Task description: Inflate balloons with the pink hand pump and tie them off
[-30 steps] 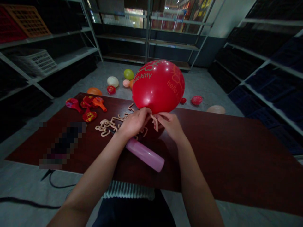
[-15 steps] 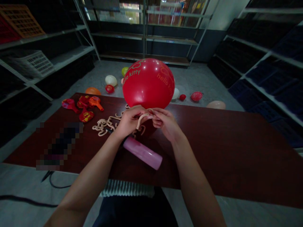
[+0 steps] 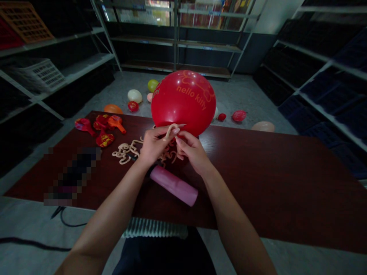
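A big inflated red balloon (image 3: 183, 103) with "hello kitty" print stands just beyond my hands, its neck hidden behind my fingers. My left hand (image 3: 153, 147) pinches a beige cord (image 3: 171, 130), which loops up over the thumb close to the balloon's underside. Tight against the left thumb, my right hand (image 3: 192, 151) is closed, its fingertips pinching at the cord; much of that grip is covered. More beige cords (image 3: 123, 151) lie tangled beside and beneath my left hand. A pink cylinder (image 3: 173, 185) with a dark end rests on the table below both hands.
Several uninflated balloons (image 3: 104, 140) lie at the left of the brown table (image 3: 272, 179), above a pixelated dark object (image 3: 76, 175). Small inflated balloons, among them a white one (image 3: 134, 96), are scattered on the floor. Metal shelves (image 3: 206, 47) with crates line the room.
The red balloon has turned, bringing one print to the front, and shifted slightly right. My right hand has moved a little left and down; the cord now loops higher over my left thumb.
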A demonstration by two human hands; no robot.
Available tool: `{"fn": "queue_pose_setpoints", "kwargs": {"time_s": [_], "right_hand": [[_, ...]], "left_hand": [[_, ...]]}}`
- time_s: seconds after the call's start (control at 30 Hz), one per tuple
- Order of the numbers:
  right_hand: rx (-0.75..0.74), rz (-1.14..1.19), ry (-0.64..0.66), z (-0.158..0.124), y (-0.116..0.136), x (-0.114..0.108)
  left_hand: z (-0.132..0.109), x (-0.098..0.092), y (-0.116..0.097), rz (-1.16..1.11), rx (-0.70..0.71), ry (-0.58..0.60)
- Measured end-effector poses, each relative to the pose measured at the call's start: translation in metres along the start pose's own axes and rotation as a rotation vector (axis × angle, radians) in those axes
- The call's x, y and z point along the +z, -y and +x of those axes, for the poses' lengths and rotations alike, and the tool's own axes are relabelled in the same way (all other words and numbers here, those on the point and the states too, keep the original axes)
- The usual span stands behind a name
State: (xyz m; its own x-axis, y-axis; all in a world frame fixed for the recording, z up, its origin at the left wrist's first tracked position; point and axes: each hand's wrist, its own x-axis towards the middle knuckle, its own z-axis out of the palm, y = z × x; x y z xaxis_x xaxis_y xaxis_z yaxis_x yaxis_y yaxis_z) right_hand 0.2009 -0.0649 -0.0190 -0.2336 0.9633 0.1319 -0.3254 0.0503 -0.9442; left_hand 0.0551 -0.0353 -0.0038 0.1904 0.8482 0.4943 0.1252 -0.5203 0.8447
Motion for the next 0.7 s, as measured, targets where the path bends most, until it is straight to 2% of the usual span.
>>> {"fn": "queue_pose_setpoints", "kwargs": {"time_s": [0.13, 0.3, 0.37, 0.57, 0.7], "right_hand": [[-0.057, -0.088, -0.115, 0.001, -0.002, 0.006], [-0.105, -0.073, -0.222, 0.0, -0.007, 0.016], [-0.088, -0.036, -0.247, -0.001, -0.009, 0.019], [-0.079, 0.102, -0.311, -0.002, -0.006, 0.021], [-0.085, 0.134, -0.348, -0.002, -0.002, 0.019]], "left_hand": [[-0.002, 0.006, 0.0, -0.011, 0.037, -0.108], [-0.002, 0.018, -0.003, -0.046, 0.055, -0.39], [-0.003, 0.02, -0.004, -0.074, 0.06, -0.447], [-0.006, 0.015, -0.001, -0.094, 0.043, -0.287], [-0.006, 0.009, -0.002, 0.001, 0.15, -0.066]]}}
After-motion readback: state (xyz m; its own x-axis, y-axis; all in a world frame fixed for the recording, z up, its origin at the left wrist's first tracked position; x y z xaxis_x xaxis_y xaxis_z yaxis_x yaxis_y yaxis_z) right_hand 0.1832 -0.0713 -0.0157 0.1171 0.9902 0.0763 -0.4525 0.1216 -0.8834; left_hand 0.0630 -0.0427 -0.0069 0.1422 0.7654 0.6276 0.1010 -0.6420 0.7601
